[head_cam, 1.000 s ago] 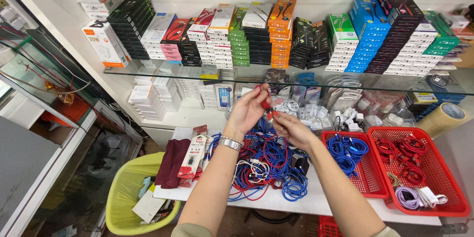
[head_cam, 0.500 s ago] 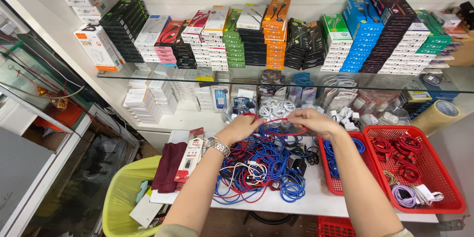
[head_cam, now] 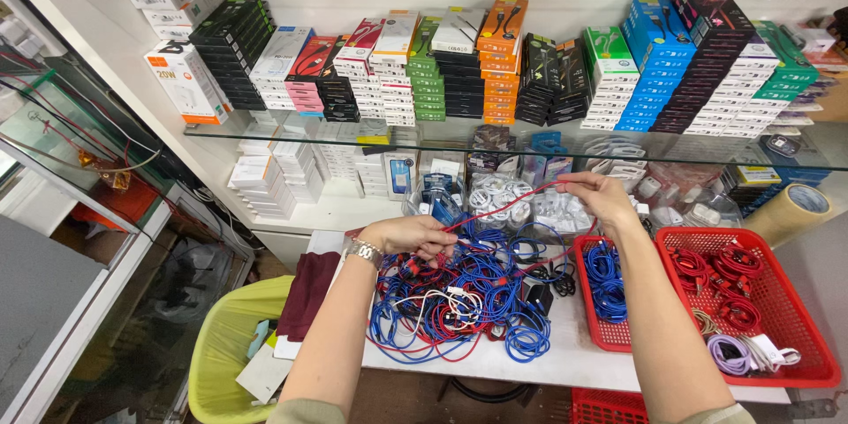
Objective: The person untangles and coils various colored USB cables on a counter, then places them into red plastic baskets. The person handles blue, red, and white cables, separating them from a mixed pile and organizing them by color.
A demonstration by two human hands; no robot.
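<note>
Red cable (head_cam: pixel 508 203) pulled taut between both hands, above the tangled pile (head_cam: pixel 459 300), likely to free it. Left hand (head_cam: pixel 408 236) and right hand (head_cam: pixel 599 194) each pinch it with closed fingers.

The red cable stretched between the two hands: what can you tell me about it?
The red cable is thin, with what looks like a braided or rubbery jacket. It runs taut and slanted, rising from the left hand to the right hand, each pinching it. Its lower end drops into the tangled cable pile of blue, red and white leads on the white table. Its plugs cannot be made out.
</note>
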